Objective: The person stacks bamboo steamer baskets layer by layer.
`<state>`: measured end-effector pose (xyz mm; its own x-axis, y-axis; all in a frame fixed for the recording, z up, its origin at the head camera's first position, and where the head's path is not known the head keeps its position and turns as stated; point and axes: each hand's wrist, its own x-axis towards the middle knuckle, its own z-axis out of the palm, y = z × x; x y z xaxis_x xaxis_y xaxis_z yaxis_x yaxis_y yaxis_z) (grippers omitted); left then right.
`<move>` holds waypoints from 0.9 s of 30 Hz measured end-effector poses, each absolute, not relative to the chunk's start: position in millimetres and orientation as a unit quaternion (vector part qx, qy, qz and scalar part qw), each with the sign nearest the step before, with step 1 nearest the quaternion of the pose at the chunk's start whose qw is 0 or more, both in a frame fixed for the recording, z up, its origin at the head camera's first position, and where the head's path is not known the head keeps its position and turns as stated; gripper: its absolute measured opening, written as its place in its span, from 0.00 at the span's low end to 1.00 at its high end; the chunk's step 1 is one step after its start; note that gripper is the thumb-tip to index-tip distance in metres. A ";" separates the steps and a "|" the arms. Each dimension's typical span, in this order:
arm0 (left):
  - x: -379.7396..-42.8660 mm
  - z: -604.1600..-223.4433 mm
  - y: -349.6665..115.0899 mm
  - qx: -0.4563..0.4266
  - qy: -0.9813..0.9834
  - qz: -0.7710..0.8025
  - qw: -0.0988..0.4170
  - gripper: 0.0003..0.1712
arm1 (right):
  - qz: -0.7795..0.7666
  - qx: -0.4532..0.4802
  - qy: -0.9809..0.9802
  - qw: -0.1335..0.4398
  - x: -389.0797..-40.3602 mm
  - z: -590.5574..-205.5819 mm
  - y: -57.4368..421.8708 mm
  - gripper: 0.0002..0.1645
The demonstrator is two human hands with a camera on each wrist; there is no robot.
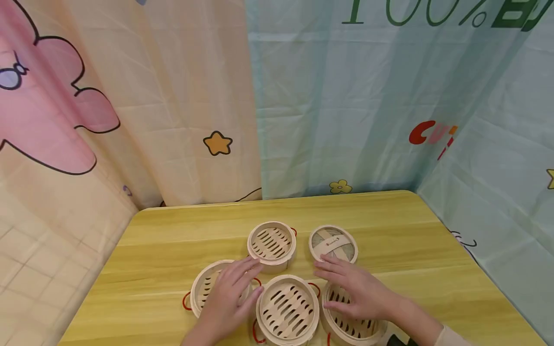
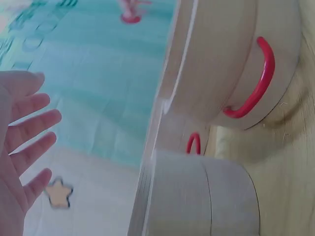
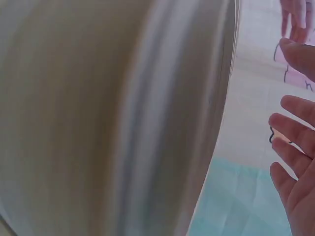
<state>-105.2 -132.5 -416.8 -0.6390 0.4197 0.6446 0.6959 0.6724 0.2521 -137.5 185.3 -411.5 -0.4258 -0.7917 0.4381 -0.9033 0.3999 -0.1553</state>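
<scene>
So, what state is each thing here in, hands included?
Back steamer: lidless, empty
Middle steamer: lidless, empty
Left steamer: lidless, partly hidden
Right steamer: lidless, partly hidden
Lid: label side up, partly hidden
Left hand: holding nothing
Right hand: holding nothing

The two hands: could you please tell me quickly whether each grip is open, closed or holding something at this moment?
Left hand: open, holding nothing.
Right hand: open, holding nothing.

Hand apart from red-handled steamer
</scene>
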 end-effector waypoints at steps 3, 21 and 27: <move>-95.2 -420.5 -145.8 -0.275 -0.842 -0.329 0.326 0.19 | 0.209 0.523 -0.811 0.160 -127.9 -416.4 180.4 0.35; -85.1 -452.6 -194.3 0.043 -0.807 -0.470 0.355 0.10 | 0.253 0.626 -0.718 0.168 -112.6 -438.8 158.7 0.32; -87.5 -463.5 -198.2 0.143 -0.797 -0.546 0.215 0.21 | 0.251 0.638 -0.713 0.149 -113.5 -442.0 156.5 0.29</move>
